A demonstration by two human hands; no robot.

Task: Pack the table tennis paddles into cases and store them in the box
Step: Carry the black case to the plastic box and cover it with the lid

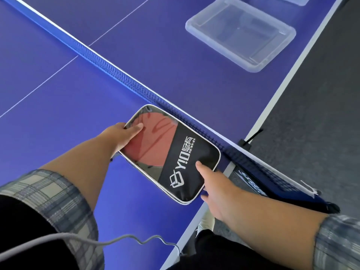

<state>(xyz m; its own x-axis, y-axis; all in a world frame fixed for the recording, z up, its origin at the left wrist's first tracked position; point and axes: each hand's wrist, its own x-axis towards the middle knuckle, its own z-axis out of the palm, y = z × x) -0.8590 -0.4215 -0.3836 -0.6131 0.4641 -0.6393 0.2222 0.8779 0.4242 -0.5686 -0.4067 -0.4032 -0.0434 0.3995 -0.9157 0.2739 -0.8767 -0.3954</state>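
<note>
1. Paddle (153,141) sits inside the case (187,168), beside the net (116,75).
2. Left hand (120,135) grips its window end; right hand (216,190) pinches its black end.
3. Box (253,69) beyond net looks empty; storing remains.

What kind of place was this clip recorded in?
Likely a table tennis room or sports hall: a blue table tennis table with white lines, its net stretched across, and a paddle case showing a red paddle inside.
</note>
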